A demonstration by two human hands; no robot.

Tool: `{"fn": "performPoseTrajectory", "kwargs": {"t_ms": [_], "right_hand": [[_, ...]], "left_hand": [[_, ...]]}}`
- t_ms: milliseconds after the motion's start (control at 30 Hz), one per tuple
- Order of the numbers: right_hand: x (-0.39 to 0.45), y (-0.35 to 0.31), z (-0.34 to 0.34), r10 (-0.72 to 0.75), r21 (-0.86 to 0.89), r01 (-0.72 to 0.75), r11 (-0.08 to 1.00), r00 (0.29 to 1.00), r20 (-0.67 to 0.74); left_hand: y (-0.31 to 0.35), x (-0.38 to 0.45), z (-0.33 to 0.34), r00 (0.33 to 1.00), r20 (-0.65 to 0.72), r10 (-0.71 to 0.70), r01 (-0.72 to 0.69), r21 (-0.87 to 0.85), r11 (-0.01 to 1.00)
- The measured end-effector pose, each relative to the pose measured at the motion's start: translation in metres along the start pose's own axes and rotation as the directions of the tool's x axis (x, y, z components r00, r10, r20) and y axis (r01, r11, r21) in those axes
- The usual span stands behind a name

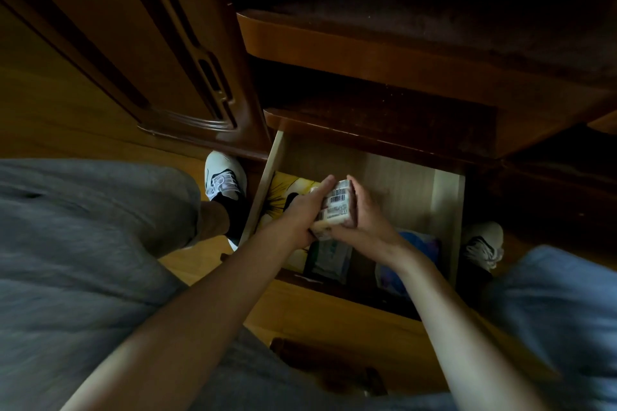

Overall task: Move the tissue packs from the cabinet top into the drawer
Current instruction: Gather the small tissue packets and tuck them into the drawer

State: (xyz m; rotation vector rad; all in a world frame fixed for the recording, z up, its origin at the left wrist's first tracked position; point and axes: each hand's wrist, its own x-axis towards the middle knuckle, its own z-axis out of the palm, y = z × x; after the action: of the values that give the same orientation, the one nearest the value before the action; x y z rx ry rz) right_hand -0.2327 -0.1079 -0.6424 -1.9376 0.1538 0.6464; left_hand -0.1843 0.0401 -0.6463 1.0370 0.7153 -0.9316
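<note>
Both of my hands hold a stack of small white tissue packs point(338, 207) with barcodes on top, low over the open wooden drawer point(414, 187). My left hand point(297, 215) grips the stack's left side and my right hand point(365, 218) grips its right side. Inside the drawer lie a yellow item point(283, 192) at the left, a white and green pack point(330, 255) near the front and a blue and purple pack point(420, 245) at the right. The dark cabinet top point(434, 30) above is dim and I see nothing on it.
A wooden cabinet door point(127, 43) stands at the left. My feet in white shoes point(224, 177) point(482, 243) flank the drawer on a wooden floor point(50, 110). Grey clothing fills the lower left and a blue cloth point(561, 310) sits at the right.
</note>
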Motion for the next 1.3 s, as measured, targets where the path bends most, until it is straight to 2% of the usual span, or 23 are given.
{"fn": "performPoseTrajectory", "kwargs": {"t_ms": [100, 267, 367, 433, 467, 500, 567, 633, 667, 700, 733, 767, 833, 900, 933, 1033, 1100, 1200, 1300], "right_hand": [[0.005, 0.011, -0.008, 0.025, 0.075, -0.031, 0.997, 0.997, 0.077], [0.016, 0.019, -0.002, 0.047, 0.02, -0.047, 0.999, 0.999, 0.019], [0.026, 0.021, 0.0, 0.08, 0.037, -0.079, 0.996, 0.997, -0.023], [0.033, 0.022, -0.003, 0.157, 0.144, -0.144, 0.979, 0.984, -0.081], [0.037, 0.022, -0.006, 0.192, 0.201, -0.168, 0.965, 0.976, -0.104], [0.041, 0.023, -0.007, 0.228, 0.25, -0.192, 0.949, 0.966, -0.123], [0.052, 0.022, -0.008, 0.301, 0.347, -0.238, 0.907, 0.943, -0.141], [0.066, 0.018, -0.004, 0.359, 0.383, -0.266, 0.885, 0.912, -0.196], [0.074, 0.016, -0.001, 0.38, 0.388, -0.273, 0.88, 0.895, -0.232], [0.082, 0.013, 0.002, 0.391, 0.398, -0.27, 0.876, 0.883, -0.261], [0.09, 0.011, 0.004, 0.397, 0.408, -0.268, 0.873, 0.877, -0.271], [0.097, 0.008, 0.007, 0.402, 0.406, -0.277, 0.871, 0.877, -0.264], [0.113, 0.004, 0.014, 0.416, 0.374, -0.315, 0.872, 0.88, -0.229], [0.126, 0.004, 0.021, 0.436, 0.363, -0.348, 0.864, 0.879, -0.195], [0.131, 0.005, 0.024, 0.449, 0.361, -0.366, 0.858, 0.876, -0.178], [0.147, 0.008, 0.03, 0.477, 0.34, -0.418, 0.843, 0.872, -0.112], [0.158, 0.006, 0.035, 0.486, 0.307, -0.45, 0.838, 0.872, -0.048], [0.173, 0.001, 0.04, 0.487, 0.241, -0.477, 0.845, 0.873, 0.024], [0.183, 0.0, 0.039, 0.476, 0.162, -0.482, 0.861, 0.876, 0.077]], "left_hand": [[-0.001, 0.003, -0.002, 0.999, -0.031, -0.02, 0.021, 0.042, 0.999], [0.004, 0.007, -0.01, 0.995, -0.076, -0.067, 0.071, 0.056, 0.996], [0.012, 0.008, -0.011, 0.985, -0.145, -0.098, 0.1, 0.0, 0.995], [0.018, 0.01, -0.013, 0.974, -0.224, 0.039, -0.022, 0.079, 0.997], [0.02, 0.012, -0.015, 0.94, -0.29, 0.179, -0.127, 0.188, 0.974], [0.022, 0.013, -0.02, 0.873, -0.34, 0.35, -0.237, 0.331, 0.913], [0.026, 0.013, -0.035, 0.679, -0.318, 0.662, -0.374, 0.627, 0.684], [0.028, 0.019, -0.054, 0.485, -0.171, 0.858, -0.323, 0.876, 0.358], [0.028, 0.024, -0.064, 0.424, -0.088, 0.901, -0.243, 0.948, 0.207], [0.026, 0.03, -0.073, 0.4, -0.015, 0.916, -0.17, 0.981, 0.09], [0.023, 0.035, -0.081, 0.419, 0.036, 0.907, -0.128, 0.992, 0.019], [0.019, 0.04, -0.087, 0.466, 0.065, 0.883, -0.131, 0.991, -0.004], [0.008, 0.046, -0.101, 0.579, 0.098, 0.81, -0.219, 0.975, 0.038], [0.001, 0.05, -0.111, 0.628, 0.133, 0.766, -0.277, 0.959, 0.061], [-0.002, 0.051, -0.113, 0.619, 0.142, 0.772, -0.283, 0.958, 0.051], [-0.005, 0.054, -0.112, 0.517, 0.158, 0.841, -0.253, 0.967, -0.026], [-0.007, 0.056, -0.113, 0.471, 0.16, 0.868, -0.229, 0.972, -0.054], [-0.008, 0.059, -0.116, 0.481, 0.143, 0.865, -0.23, 0.973, -0.033], [-0.008, 0.057, -0.116, 0.522, 0.1, 0.847, -0.251, 0.967, 0.04]]}}
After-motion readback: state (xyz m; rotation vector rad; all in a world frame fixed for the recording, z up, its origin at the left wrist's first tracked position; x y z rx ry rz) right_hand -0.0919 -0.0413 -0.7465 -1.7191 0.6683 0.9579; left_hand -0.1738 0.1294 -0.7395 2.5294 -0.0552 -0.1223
